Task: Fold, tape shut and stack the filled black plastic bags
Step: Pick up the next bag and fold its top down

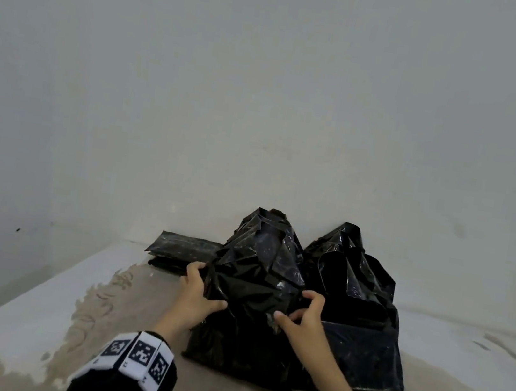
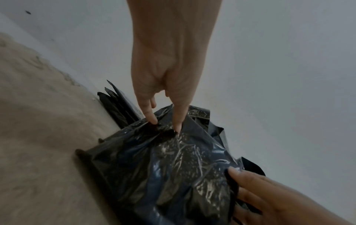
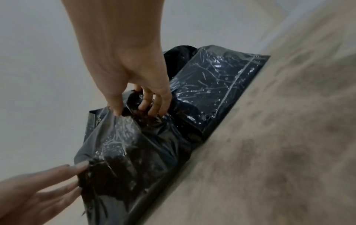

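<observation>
A filled black plastic bag (image 1: 239, 336) lies on the surface right in front of me, its loose top crumpled upward. My left hand (image 1: 208, 285) grips the left side of that crumpled top, thumb under and fingers over. My right hand (image 1: 295, 306) pinches the right side of the same top. The left wrist view looks down on my left hand (image 2: 166, 125) digging into the bag (image 2: 169, 167). In the right wrist view my right hand (image 3: 136, 112) curls round a fold of the bag (image 3: 134, 149).
Two more black bags with open, upright tops (image 1: 262, 246) (image 1: 349, 269) stand behind against the wall. A flat black bag (image 1: 365, 362) lies at the right. A low stack of flat black packets (image 1: 182, 247) sits at the back left. The stained surface (image 1: 118, 315) drops off at its left edge.
</observation>
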